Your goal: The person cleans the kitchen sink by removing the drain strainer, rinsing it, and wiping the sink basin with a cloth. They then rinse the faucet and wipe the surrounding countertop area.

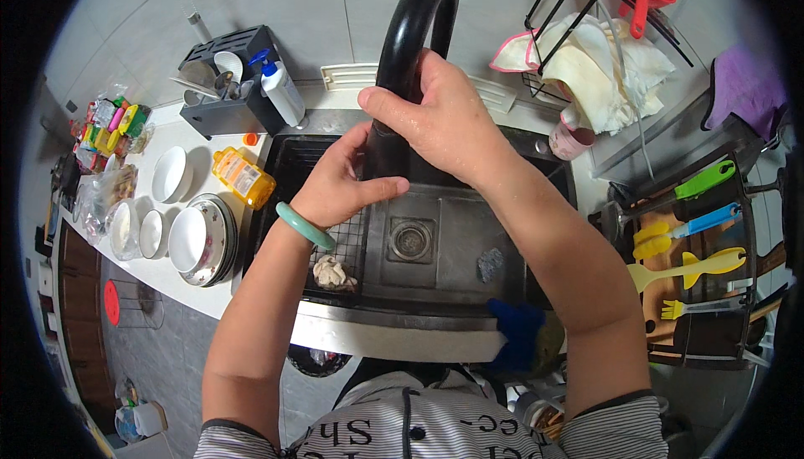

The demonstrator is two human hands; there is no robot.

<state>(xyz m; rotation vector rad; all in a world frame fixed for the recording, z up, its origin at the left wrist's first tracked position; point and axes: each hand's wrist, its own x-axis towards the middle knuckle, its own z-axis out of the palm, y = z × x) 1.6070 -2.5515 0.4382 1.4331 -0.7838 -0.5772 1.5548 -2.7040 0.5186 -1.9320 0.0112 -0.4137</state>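
A black gooseneck faucet arches up over the dark sink. My right hand wraps around its neck, thumb across the front, and the skin looks wet. Lower down, my left hand, with a pale green bangle on the wrist, curls around the spout end; some of its fingers are hidden behind it. Beneath my hands lies the round drain. A crumpled beige cloth rests on the wire grid at the left, and a grey scouring pad lies on the basin floor.
Left on the counter are stacked bowls and plates, a yellow detergent bottle, a pump bottle and a utensil holder. A blue cloth hangs over the front edge. A utensil rack and hanging cloths stand right.
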